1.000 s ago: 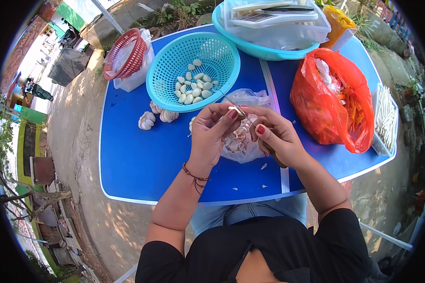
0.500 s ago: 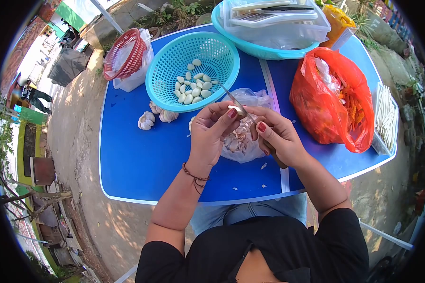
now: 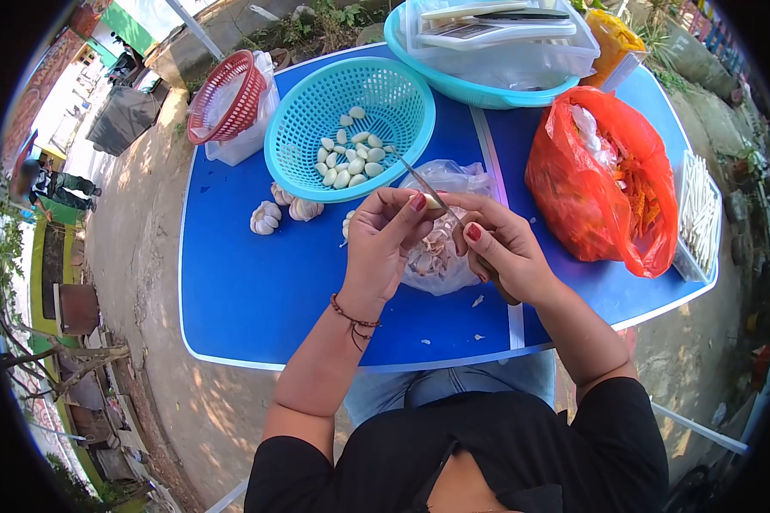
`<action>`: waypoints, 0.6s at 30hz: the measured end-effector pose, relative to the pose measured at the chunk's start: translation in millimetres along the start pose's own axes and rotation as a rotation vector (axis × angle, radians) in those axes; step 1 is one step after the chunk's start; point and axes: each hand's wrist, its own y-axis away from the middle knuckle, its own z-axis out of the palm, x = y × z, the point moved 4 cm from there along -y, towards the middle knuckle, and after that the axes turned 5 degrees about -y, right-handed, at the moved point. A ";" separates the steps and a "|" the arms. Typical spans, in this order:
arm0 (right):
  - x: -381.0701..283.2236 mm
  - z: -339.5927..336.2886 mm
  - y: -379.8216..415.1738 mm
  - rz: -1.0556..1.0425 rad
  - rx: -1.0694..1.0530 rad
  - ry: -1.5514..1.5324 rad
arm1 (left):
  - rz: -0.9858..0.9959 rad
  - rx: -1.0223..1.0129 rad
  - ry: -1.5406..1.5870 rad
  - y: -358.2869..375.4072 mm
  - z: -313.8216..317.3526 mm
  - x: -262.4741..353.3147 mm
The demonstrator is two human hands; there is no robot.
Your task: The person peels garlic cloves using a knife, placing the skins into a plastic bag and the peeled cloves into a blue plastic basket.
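Observation:
My left hand (image 3: pixel 392 224) pinches a garlic clove (image 3: pixel 433 201) between thumb and fingers. My right hand (image 3: pixel 506 244) is closed round the handle of a small knife (image 3: pixel 421 181), its blade up against the clove. Under both hands lies a clear plastic bag (image 3: pixel 466 274) with garlic skins (image 3: pixel 434 254) in it. Beyond my left hand stands a turquoise basket (image 3: pixel 295 115) holding several peeled cloves (image 3: pixel 351 160). Whole garlic bulbs (image 3: pixel 266 218) sit on the table left of my left wrist. Part of the knife handle is hidden by my right hand.
On the blue table (image 3: pixel 257 299) a red bag (image 3: pixel 565 188) stands at right, beside a tray of white sticks (image 3: pixel 701 209). A turquoise basin (image 3: pixel 488 96) holding a plastic box is at the back; a red basket (image 3: pixel 239 111) is at back left. A person (image 3: pixel 60 184) is far left.
The clove in my left hand has turned slightly against the blade, and more of its pale side shows. At far left, the person has come further into view.

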 end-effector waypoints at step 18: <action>2.0 -2.4 -0.5 0.017 0.048 0.002 | -0.049 -0.002 0.070 -4.0 -3.0 -6.6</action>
